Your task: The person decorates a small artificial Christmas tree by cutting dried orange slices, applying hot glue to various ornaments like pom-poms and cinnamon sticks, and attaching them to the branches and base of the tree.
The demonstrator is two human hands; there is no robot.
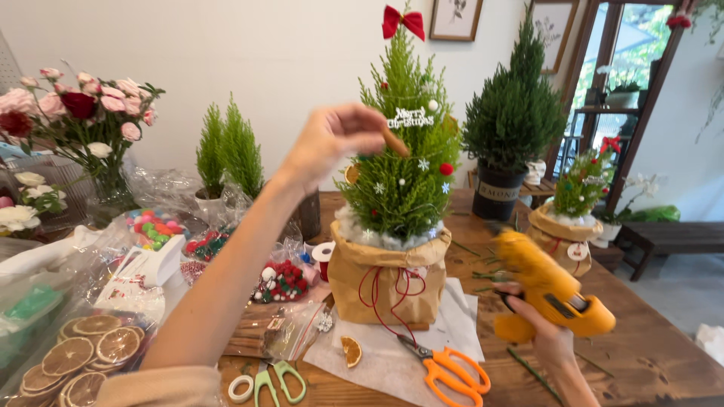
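1. Our left hand [332, 139] is raised against the left side of the little tree [400, 173], fingers pinched shut on a brown stick [395, 141] that slants down-right into the foliage.
2. Our right hand [539, 324] is low and right, well apart from the tree, wrapped around a yellow glue gun [550, 290] with its nozzle aimed up-left.
3. The left hand is nearer the tree.

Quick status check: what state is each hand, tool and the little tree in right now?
Left hand: raised, pinching a brown stick against the decorated tree.
Right hand: gripping the yellow glue gun, lifted off the table.
Decorated tree: upright in a tied paper wrap.
Orange scissors: lying closed.
Green scissors: lying on the table.
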